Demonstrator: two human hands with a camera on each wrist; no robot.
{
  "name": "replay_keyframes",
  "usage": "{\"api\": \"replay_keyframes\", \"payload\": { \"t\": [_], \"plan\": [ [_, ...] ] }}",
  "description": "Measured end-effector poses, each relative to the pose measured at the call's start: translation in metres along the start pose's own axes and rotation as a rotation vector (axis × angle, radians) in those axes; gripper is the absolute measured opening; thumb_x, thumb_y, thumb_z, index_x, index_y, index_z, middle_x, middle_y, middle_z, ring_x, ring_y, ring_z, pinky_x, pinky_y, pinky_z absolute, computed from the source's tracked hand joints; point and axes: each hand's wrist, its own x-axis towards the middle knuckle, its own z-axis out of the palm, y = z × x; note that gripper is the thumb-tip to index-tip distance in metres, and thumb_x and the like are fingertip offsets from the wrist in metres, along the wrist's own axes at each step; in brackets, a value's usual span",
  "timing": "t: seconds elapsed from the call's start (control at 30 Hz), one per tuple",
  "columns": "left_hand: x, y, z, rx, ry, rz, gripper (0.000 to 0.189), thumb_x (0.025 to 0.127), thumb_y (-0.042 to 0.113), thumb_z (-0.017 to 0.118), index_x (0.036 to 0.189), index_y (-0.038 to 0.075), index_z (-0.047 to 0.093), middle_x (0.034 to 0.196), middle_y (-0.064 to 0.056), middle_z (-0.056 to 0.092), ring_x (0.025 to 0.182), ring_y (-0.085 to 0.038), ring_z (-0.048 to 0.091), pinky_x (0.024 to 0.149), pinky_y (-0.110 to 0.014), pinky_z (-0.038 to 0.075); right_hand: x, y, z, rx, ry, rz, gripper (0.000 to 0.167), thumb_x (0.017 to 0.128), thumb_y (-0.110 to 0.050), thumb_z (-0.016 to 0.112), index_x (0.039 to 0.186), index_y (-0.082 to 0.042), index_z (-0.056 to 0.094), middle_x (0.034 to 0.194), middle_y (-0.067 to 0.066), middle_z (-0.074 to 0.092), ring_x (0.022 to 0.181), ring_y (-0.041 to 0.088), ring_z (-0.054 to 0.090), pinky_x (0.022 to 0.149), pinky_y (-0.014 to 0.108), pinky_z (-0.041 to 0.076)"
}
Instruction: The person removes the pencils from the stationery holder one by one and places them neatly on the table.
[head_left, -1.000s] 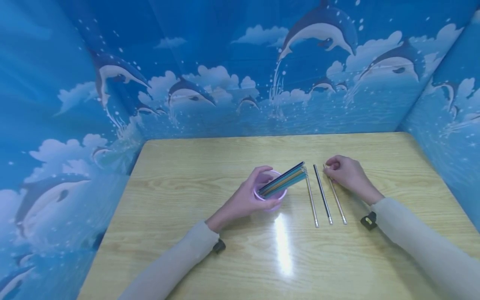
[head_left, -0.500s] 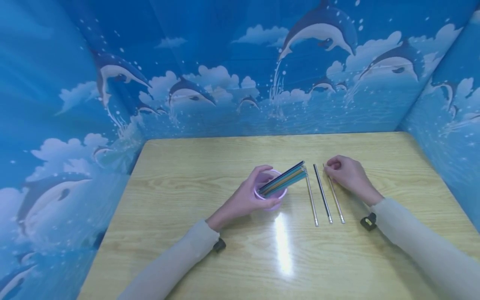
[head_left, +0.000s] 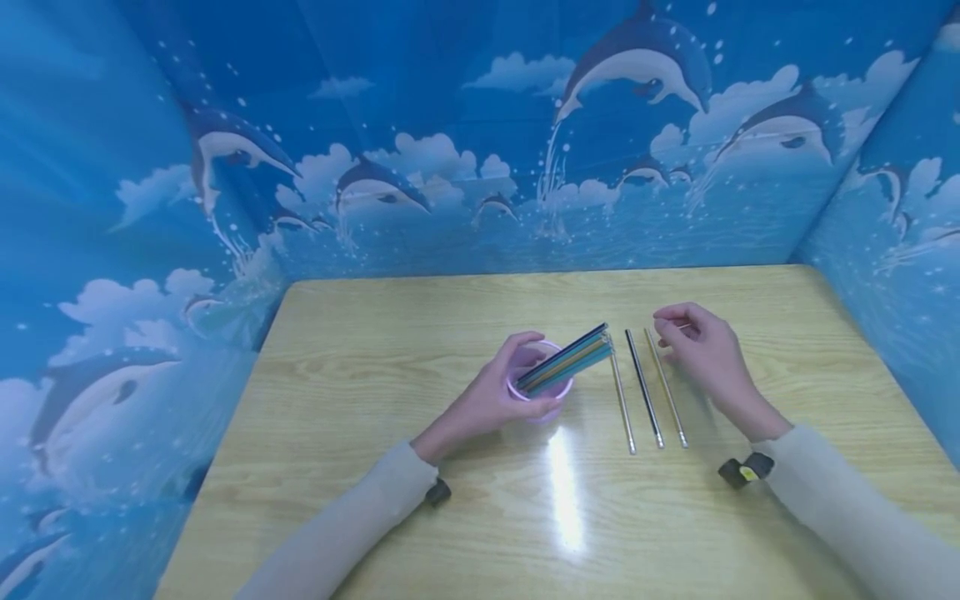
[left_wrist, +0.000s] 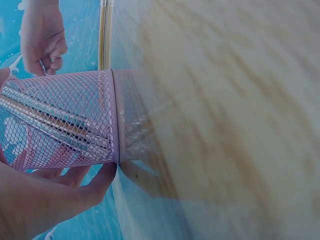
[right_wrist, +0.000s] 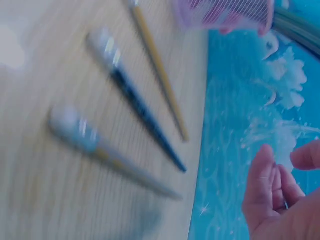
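My left hand (head_left: pixel 483 396) grips a pink mesh pencil cup (left_wrist: pixel 97 150) round its side, and the cup stands upright on the table. Several pencils (head_left: pixel 573 360) in dark, teal and gold lean out of it to the right. Beside the cup lie three pencils in a row: a gold one (head_left: pixel 623 404), a black one (head_left: pixel 644 389) and another gold one (head_left: pixel 667 389), eraser ends towards me. Just right of the row hovers my right hand (head_left: pixel 711 354), its fingers loosely bent and apart from the pencils. A thin glint shows between its fingers, too small to identify.
The pale wood table (head_left: pixel 360 358) ends at a blue dolphin-print curtain (head_left: pixel 450 225) at the back and sides. A bright light reflection (head_left: pixel 564 492) lies on the tabletop in front of the cup.
My right hand has let go of the rightmost pencil's far end and moved slightly up and right. That pencil shifted a little left. The left hand and cup stay put.
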Motion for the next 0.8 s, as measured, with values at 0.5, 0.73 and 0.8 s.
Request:
{"api": "replay_keyframes", "payload": {
  "t": [0.5,0.73,0.8],
  "plan": [
    [0.000,0.000,0.001,-0.032,-0.003,0.023,0.092,0.088,0.015,0.092,0.161,0.034,0.039,0.146,-0.004,0.063,0.135,-0.026,0.061,0.106,-0.039,0.057,-0.045,-0.027,0.030,0.312,0.061,-0.096,0.027,0.111,-0.018,0.066,0.124,0.005,0.066,0.108,0.006,0.071,0.089,0.016,0.070,0.065,0.028,0.064],
    [0.000,-0.002,0.001,-0.027,-0.010,0.036,0.091,0.090,0.016,0.092,0.161,0.035,0.039,0.147,-0.004,0.062,0.136,-0.026,0.061,0.108,-0.040,0.055,-0.056,-0.033,0.042,0.260,0.011,-0.116,0.025,0.108,-0.017,0.072,0.123,0.002,0.066,0.108,0.006,0.071,0.091,0.019,0.070,0.064,0.030,0.064],
    [0.000,-0.002,0.001,-0.022,-0.004,0.035,0.091,0.090,0.017,0.092,0.161,0.036,0.039,0.147,-0.003,0.063,0.136,-0.026,0.061,0.108,-0.040,0.055,-0.058,-0.034,0.045,0.260,-0.017,-0.113,0.026,0.107,-0.017,0.074,0.123,0.002,0.066,0.107,0.008,0.071,0.091,0.020,0.070,0.065,0.032,0.064]
  ]
}}
